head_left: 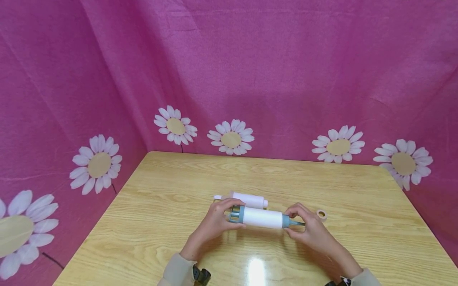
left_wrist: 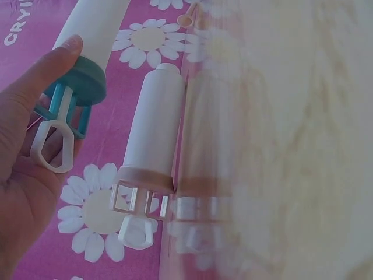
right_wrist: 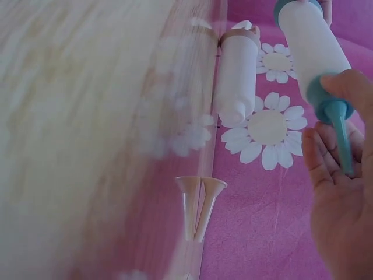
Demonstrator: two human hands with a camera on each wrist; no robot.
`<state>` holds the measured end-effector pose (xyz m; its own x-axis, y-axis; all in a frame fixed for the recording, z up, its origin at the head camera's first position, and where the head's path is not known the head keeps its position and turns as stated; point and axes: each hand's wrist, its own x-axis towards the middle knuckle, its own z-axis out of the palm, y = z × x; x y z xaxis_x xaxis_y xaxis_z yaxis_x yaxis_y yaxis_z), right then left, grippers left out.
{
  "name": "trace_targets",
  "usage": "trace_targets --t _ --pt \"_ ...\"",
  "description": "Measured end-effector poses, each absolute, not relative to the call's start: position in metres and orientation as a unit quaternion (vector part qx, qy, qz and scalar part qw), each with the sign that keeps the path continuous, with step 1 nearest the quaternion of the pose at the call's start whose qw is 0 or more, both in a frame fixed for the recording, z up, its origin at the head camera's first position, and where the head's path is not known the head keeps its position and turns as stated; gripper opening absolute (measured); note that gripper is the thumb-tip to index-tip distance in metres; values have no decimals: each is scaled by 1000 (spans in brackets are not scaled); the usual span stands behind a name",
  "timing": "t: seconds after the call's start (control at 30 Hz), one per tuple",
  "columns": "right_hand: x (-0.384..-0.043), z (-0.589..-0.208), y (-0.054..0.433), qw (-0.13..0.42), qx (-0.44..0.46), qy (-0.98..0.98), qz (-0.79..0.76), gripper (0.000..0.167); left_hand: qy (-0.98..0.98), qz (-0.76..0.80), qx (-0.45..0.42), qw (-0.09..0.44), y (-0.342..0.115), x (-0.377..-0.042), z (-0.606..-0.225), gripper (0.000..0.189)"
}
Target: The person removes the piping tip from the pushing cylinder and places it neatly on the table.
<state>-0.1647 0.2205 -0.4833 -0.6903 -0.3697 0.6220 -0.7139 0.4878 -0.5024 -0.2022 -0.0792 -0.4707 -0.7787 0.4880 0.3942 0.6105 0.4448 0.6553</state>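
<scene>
A piping syringe (head_left: 262, 217) with a white barrel and teal end pieces lies level between both hands in the head view. My left hand (head_left: 216, 218) grips its teal plunger end, thumb at the collar; a white pull ring (left_wrist: 69, 153) shows by the palm. At the other end, my right hand (head_left: 311, 228) pinches the teal cap, whose tapered teal nozzle (right_wrist: 341, 134) points over the palm. Just behind, a second piping syringe (head_left: 248, 200) with a pinkish-tan collar lies on the table. Its front end shows a short white stub.
A loose peach-coloured nozzle (head_left: 321, 215) stands on the wooden table (head_left: 171, 222), beyond the right hand, its wide end up. Pink cloth (head_left: 272, 71) with daisies hangs behind the table and along its sides. The glossy tabletop mirrors the things on it.
</scene>
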Motion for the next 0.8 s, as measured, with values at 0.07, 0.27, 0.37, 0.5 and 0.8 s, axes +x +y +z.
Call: trace_targets --t 0.07,0.27,0.37,0.5,0.8 --pt "-164 -482 221 197 311 -830 419 52 -847 -415 -323 75 -79 -202 -470 53" --pt "-162 -475 225 45 184 -833 520 16 -844 -417 -330 78 -80 -201 -469 52" --pt "-163 -473 227 -33 145 -835 529 31 -840 -418 -337 80 -81 -201 -468 52" --pt "-164 -473 227 -80 146 -823 543 39 -839 -412 -345 87 -82 -200 -468 52" --pt "-162 -474 226 -49 157 -831 532 17 -842 -411 -341 80 -83 -199 -465 53"
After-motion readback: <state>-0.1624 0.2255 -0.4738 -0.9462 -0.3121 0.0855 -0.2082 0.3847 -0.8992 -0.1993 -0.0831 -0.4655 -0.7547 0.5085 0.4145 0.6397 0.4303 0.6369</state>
